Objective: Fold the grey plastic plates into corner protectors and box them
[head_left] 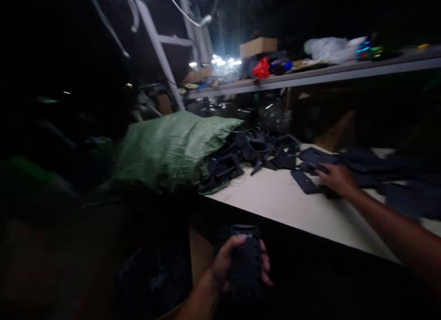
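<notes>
The left hand (241,265) is low and near, below the table edge, with its fingers wrapped around a black case (246,260). It is a ribbed rectangular shell held upright, the thumb on its left edge and the fingertips curling round its right.

The right hand (336,178) reaches out over the table (282,205), palm down, and rests on dark pieces at the near side of the heap. Motion blur hides whether the fingers have closed on anything or only lie flat. Just left of this hand a flat dark case (305,181) lies alone on the pale tabletop.

Farther left, a pile of dark cases (255,154) spills out of the mouth of a green woven sack (172,148), which lies on its side at the left end of the table. More dark pieces spread along the right side of the table.

Beyond, a long shelf (330,73) runs across the far side. It carries a cardboard box (258,47), a red object (262,68) and a white plastic bag (330,48). Most of the surroundings are too dark to read.
</notes>
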The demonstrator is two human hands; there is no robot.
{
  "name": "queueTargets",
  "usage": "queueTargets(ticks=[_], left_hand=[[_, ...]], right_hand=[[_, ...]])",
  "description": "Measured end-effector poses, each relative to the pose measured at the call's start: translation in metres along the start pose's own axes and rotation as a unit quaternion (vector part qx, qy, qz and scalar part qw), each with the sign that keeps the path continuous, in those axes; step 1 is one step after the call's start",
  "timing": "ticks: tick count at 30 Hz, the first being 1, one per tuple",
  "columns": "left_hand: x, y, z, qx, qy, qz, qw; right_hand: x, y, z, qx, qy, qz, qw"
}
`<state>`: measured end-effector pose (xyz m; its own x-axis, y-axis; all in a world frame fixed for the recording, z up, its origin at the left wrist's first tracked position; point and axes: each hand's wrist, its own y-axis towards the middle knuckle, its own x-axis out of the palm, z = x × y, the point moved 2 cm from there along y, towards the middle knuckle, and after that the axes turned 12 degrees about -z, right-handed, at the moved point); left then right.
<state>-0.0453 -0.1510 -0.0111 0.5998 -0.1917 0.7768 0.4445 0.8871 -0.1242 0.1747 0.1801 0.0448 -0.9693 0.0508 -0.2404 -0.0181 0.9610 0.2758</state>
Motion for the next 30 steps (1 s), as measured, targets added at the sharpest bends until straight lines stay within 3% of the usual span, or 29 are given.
queueTargets(ticks=[3, 6, 8, 11, 17, 24, 30], left_hand=[[-0.025, 0.002, -0.001, -0.068, 0.082, 0.055, 0.993], [-0.041, 0.000, -0.007, -0.099, 0.161, 0.110, 0.976], [-0.045, -0.002, -0.010, -0.109, 0.159, 0.114, 0.975], [-0.045, 0.000, -0.007, -0.102, 0.112, 0.093, 0.984], [-0.032, 0.022, 0.019, 0.017, -0.043, 0.044, 0.998], [-0.033, 0.049, 0.021, 0.173, -0.184, 0.168, 0.953], [-0.048, 0.045, 0.009, 0.197, -0.205, 0.172, 0.943]], right_hand=[[-0.049, 0.020, 0.026, 0.023, -0.003, 0.025, 0.999], [-0.060, 0.028, 0.039, 0.033, 0.062, 0.071, 0.995], [-0.056, 0.020, 0.046, 0.049, 0.121, 0.084, 0.988], [-0.040, -0.014, 0.059, 0.078, 0.187, 0.068, 0.977], [0.013, -0.085, 0.095, 0.077, 0.200, 0.051, 0.975], [0.043, -0.112, 0.106, 0.070, 0.039, 0.062, 0.995], [0.032, -0.132, 0.085, 0.009, -0.140, -0.049, 0.989]])
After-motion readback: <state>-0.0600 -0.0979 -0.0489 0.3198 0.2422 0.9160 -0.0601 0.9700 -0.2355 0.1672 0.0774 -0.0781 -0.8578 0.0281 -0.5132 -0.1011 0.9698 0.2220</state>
